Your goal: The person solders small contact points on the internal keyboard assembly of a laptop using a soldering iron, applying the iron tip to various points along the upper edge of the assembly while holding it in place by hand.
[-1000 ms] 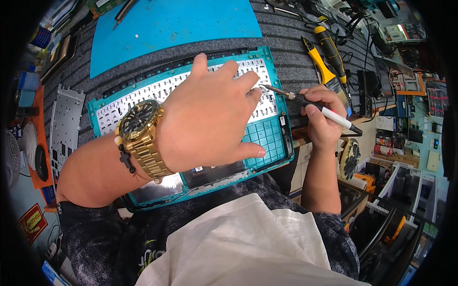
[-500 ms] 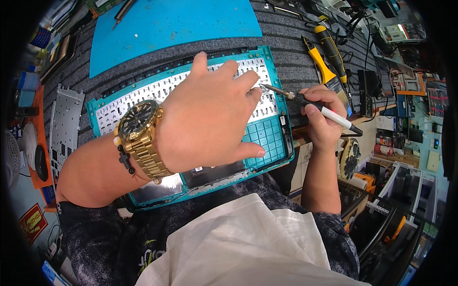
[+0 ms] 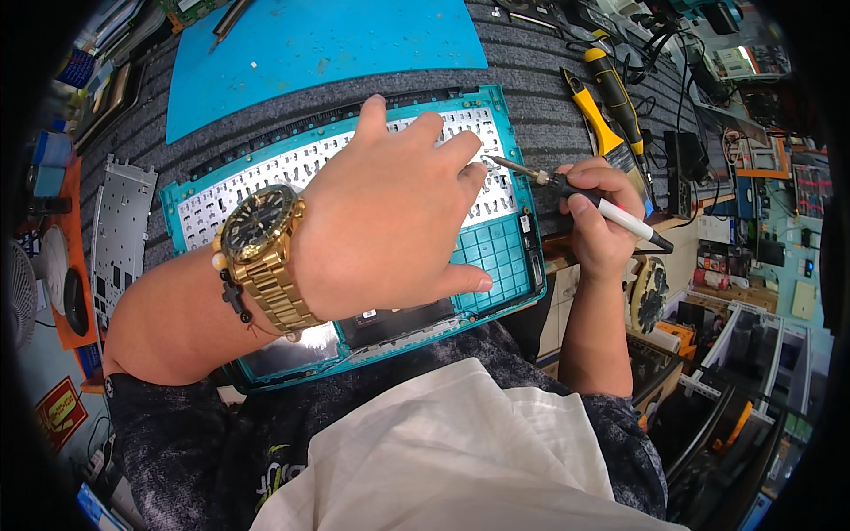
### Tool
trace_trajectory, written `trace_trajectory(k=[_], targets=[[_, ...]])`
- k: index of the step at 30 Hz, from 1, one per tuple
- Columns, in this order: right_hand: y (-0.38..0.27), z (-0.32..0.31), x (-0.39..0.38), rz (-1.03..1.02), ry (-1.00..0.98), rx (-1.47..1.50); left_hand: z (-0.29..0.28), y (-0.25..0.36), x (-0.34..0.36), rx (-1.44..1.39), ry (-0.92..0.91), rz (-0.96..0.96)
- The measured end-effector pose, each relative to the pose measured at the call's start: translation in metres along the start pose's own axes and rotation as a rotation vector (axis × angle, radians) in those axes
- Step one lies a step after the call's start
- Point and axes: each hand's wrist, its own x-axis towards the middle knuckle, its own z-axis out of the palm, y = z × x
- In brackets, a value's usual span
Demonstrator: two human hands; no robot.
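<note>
A teal laptop top case (image 3: 500, 274) lies with its inside facing up, partly at the table's edge and partly over my lap. Its silver perforated keyboard plate (image 3: 208, 202) runs along the far half. My left hand (image 3: 390, 221) rests palm down across the case with fingers spread, hiding much of its middle. In my right hand (image 3: 602, 234) is a soldering iron (image 3: 622, 218) with a white and black handle, gripped like a pen. The iron's thin tip points left at the plate's right end, close to my left fingertips; whether it touches cannot be made out.
A blue mat (image 3: 328, 62) covers the far part of the grey striped table cloth (image 3: 531, 97). To the right lie a yellow-handled brush (image 3: 598, 124), a yellow and black screwdriver (image 3: 613, 93) and cables. A perforated metal plate (image 3: 122, 234) lies at the left.
</note>
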Motion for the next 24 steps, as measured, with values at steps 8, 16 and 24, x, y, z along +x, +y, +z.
trace_trajectory(k=[8,16,24], targets=[[-0.0017,0.0010,0.0011,-0.013,-0.021,-0.029,0.0017,-0.0006,-0.0005,0.018,0.021,0.009],[-0.0019,0.0019,0.0008,-0.019,-0.006,-0.037,0.0003,0.0002,-0.0003,0.011,0.002,0.002],[-0.0031,0.0025,0.0007,0.002,0.005,-0.032,0.0016,0.0000,-0.0003,0.014,0.012,0.003]])
